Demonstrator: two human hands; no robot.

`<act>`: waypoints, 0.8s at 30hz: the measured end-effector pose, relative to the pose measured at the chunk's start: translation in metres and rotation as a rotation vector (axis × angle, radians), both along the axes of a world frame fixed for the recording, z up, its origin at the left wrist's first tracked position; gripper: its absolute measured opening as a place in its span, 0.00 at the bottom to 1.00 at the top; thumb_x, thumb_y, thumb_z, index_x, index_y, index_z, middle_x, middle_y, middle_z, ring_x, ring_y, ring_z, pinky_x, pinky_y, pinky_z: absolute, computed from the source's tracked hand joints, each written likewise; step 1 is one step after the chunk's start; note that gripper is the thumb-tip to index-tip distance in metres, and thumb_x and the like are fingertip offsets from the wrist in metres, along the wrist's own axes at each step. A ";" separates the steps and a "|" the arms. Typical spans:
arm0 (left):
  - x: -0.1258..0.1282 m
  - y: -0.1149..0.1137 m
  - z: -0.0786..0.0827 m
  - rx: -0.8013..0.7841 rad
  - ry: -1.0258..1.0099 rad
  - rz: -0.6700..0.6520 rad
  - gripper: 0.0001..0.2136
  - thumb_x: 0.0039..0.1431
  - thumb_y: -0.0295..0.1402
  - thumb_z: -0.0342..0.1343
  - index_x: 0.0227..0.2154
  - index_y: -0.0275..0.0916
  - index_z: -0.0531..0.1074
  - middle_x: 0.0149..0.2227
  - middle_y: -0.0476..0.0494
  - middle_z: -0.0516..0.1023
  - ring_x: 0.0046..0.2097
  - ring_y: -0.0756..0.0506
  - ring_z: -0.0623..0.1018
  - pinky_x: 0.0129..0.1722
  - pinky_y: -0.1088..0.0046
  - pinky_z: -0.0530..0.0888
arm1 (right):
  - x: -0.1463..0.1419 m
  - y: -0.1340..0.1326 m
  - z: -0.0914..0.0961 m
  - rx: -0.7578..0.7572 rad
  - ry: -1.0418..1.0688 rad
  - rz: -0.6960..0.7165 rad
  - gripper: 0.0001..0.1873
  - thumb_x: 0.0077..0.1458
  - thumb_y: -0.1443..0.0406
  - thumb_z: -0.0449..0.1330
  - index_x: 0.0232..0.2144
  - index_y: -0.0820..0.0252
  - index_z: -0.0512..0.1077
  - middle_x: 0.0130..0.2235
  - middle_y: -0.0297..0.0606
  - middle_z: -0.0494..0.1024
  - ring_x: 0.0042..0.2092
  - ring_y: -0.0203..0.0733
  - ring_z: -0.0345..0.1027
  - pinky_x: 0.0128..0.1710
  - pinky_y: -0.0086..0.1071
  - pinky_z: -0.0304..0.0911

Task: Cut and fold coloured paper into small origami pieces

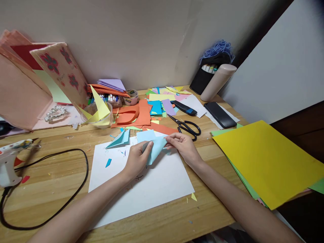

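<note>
A folded piece of light blue paper [157,148] is held just above a white sheet [162,182] on the table. My left hand [138,157] grips its left side, thumb on top. At its upper right corner, my right hand [183,145] pinches the paper between thumb and fingers. Left of my hands, a folded light blue paper shape [120,140] stands on the white sheet's far edge. A flat light blue paper piece [146,135] lies just behind the held one. Black-handled scissors [188,129] rest beyond my right hand.
At the left lies a glue gun [10,162] with a looping black cord [87,165]. A plastic cup [107,119] holds yellow folded paper. Orange paper [144,114], a box cutter [184,108] and a phone [219,114] lie behind. Yellow sheets [265,162] overhang the right edge.
</note>
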State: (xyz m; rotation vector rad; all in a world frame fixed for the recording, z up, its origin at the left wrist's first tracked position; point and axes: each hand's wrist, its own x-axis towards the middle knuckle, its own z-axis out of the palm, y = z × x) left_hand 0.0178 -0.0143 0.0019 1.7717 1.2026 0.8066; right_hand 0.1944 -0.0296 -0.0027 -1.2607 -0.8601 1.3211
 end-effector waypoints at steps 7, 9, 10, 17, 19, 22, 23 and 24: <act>-0.001 0.001 0.003 -0.039 -0.033 -0.037 0.19 0.59 0.41 0.43 0.22 0.35 0.71 0.22 0.48 0.72 0.24 0.51 0.65 0.25 0.77 0.61 | 0.004 0.001 -0.002 0.002 0.010 0.124 0.14 0.40 0.58 0.66 0.24 0.64 0.71 0.24 0.37 0.77 0.27 0.37 0.73 0.27 0.26 0.69; -0.001 0.001 0.003 -0.032 -0.023 -0.028 0.19 0.59 0.41 0.44 0.22 0.35 0.72 0.21 0.48 0.71 0.23 0.51 0.64 0.24 0.77 0.60 | 0.004 0.000 -0.002 -0.002 -0.004 0.119 0.14 0.42 0.57 0.64 0.24 0.64 0.71 0.23 0.37 0.77 0.27 0.37 0.73 0.27 0.25 0.68; -0.001 0.001 0.002 -0.032 -0.025 -0.025 0.19 0.59 0.42 0.44 0.22 0.34 0.72 0.21 0.48 0.71 0.23 0.52 0.64 0.24 0.77 0.60 | 0.003 0.000 -0.001 0.003 -0.008 0.115 0.14 0.43 0.57 0.64 0.23 0.64 0.71 0.23 0.37 0.77 0.26 0.36 0.73 0.26 0.25 0.68; -0.001 0.002 0.003 -0.072 -0.080 -0.035 0.19 0.58 0.42 0.44 0.21 0.35 0.71 0.22 0.47 0.74 0.25 0.50 0.69 0.27 0.76 0.64 | 0.003 -0.001 0.002 0.071 -0.034 0.097 0.12 0.45 0.58 0.63 0.27 0.63 0.73 0.24 0.35 0.76 0.25 0.34 0.71 0.27 0.26 0.67; 0.000 0.002 0.003 -0.095 -0.091 -0.058 0.19 0.59 0.41 0.43 0.22 0.35 0.71 0.24 0.46 0.75 0.26 0.49 0.70 0.28 0.76 0.65 | 0.003 -0.001 0.003 0.087 -0.050 0.076 0.13 0.44 0.59 0.64 0.30 0.62 0.73 0.25 0.35 0.76 0.26 0.35 0.71 0.28 0.26 0.67; 0.000 0.003 0.002 -0.134 -0.095 -0.073 0.19 0.59 0.42 0.43 0.24 0.35 0.72 0.25 0.46 0.76 0.28 0.49 0.72 0.31 0.75 0.66 | 0.003 -0.001 0.002 0.107 -0.098 0.041 0.13 0.42 0.60 0.65 0.30 0.63 0.73 0.24 0.35 0.76 0.27 0.36 0.71 0.29 0.28 0.67; 0.000 0.004 0.001 -0.149 -0.099 -0.071 0.19 0.59 0.43 0.43 0.25 0.35 0.72 0.26 0.46 0.76 0.29 0.48 0.72 0.31 0.75 0.67 | 0.003 -0.001 0.001 0.110 -0.117 0.030 0.13 0.42 0.60 0.65 0.30 0.63 0.73 0.24 0.35 0.75 0.27 0.36 0.71 0.29 0.28 0.67; 0.000 0.004 0.000 -0.168 -0.107 -0.069 0.18 0.59 0.43 0.44 0.26 0.35 0.72 0.26 0.45 0.77 0.29 0.48 0.73 0.31 0.74 0.67 | 0.003 -0.001 0.001 0.112 -0.133 0.018 0.13 0.42 0.60 0.65 0.30 0.63 0.73 0.23 0.35 0.75 0.26 0.36 0.71 0.29 0.28 0.67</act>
